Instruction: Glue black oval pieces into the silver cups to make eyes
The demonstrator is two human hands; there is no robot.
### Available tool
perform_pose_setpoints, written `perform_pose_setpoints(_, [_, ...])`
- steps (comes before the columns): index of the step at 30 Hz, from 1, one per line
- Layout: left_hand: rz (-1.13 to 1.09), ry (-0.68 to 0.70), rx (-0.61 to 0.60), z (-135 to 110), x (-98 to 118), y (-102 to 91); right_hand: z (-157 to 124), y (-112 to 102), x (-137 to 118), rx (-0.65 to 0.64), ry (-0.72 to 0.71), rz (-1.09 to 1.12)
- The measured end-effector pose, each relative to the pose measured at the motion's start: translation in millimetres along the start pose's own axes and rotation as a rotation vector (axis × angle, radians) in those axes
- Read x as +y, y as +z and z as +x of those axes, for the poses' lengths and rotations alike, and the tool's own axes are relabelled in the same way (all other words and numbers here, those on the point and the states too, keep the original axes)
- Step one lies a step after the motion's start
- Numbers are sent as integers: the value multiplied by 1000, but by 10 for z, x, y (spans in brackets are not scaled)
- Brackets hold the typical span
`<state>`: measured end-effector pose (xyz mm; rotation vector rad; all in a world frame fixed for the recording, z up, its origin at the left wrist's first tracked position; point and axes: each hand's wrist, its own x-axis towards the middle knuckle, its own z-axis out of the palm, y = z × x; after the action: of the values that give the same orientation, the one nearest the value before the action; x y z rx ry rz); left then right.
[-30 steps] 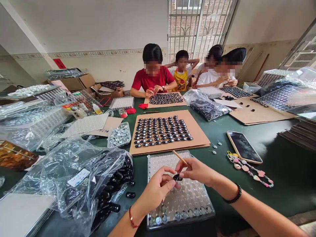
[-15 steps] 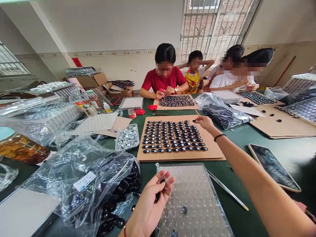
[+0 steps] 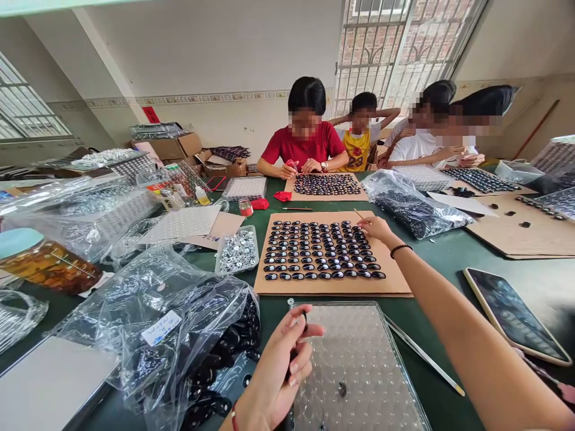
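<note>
My left hand [image 3: 283,365] is closed over the textured transparent tray [image 3: 359,347], with a small black oval piece [image 3: 305,323] pinched at the fingertips. More black shows inside the curled fingers, partly hidden. My right hand [image 3: 375,230] reaches forward and grips a thin wooden stick [image 3: 360,215]. Its fingers are at the far right end of the rows of glossy black oval pieces [image 3: 317,260], which lie on a cardboard sheet [image 3: 395,282]. Whether the fingers touch a piece there I cannot tell. One dark piece [image 3: 342,389] sits on the tray.
At left lies a transparent bag [image 3: 121,311] spilling black pieces. A plastic box [image 3: 238,250] holds silvery discs. A pale rod [image 3: 424,353] and a phone [image 3: 516,314] lie to the right. Across the table, a person in red [image 3: 309,146] works at another cardboard sheet.
The whole view has shifted slightly right and down. My left fingers have turned, and the black piece now stands upright at their tips. My right hand stays by the far right of the rows.
</note>
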<state>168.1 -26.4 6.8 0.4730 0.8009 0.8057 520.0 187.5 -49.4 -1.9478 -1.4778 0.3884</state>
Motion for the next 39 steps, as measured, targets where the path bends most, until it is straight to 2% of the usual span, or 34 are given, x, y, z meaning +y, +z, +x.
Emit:
perform_pose_setpoints(2, [11, 23, -10, 34, -6, -30, -139, -75, -114, 71, -25, 62])
perform_pose_setpoints(4, [23, 43, -17, 63, -6, -54, -399, -161, -246, 112, -50, 128])
perform_pose_setpoints(7, [52, 72, -50, 99, -1, -71, -1052, -276, -486, 74, -102, 250])
perform_pose_setpoints(9, [69, 94, -53, 121, -1, -74, -1614, -321, -682, -33, -192, 466])
perform_pose_setpoints(11, [94, 113, -36, 138, -11, -73, -2177, -327, -885, -232, -241, 556])
perform_pose_setpoints(14, [143, 134, -52, 155, -42, -72, -2823, -286, -1121, -495, -413, 434])
perform_pose_setpoints(16, [172, 148, -69, 165, -69, -73, -3066, -256, -1193, -522, -535, 282])
perform_pose_setpoints(18, [199, 166, -63, 176, -94, -79, -3187, -232, -1202, -462, -580, 170])
perform_pose_setpoints(21, [224, 193, -54, 190, -116, -91, -3253, -203, -1160, -381, -528, 111])
perform_pose_setpoints(25, [309, 231, -59, 184, -123, -94, -3271, -203, -1141, -405, -509, 100])
perform_pose_setpoints(27, [444, 287, -34, 159, -128, -82, -3255, -243, -1158, -400, -524, 102])
perform_pose_setpoints(29, [655, 411, -6, 111, -142, -60, -3218, -303, -1180, -383, -559, 109])
perform_pose_setpoints(32, [1011, 586, -63, 11, -182, -16, -3138, -372, -1199, -385, -624, 102])
perform_pose_setpoints(36, [1262, 635, -229, -66, -253, 10, -3049, -342, -1168, -388, -670, 104])
perform_pose_setpoints(39, [1348, 651, -208, -45, -285, -13, -3029, -260, -1110, -350, -695, 157])
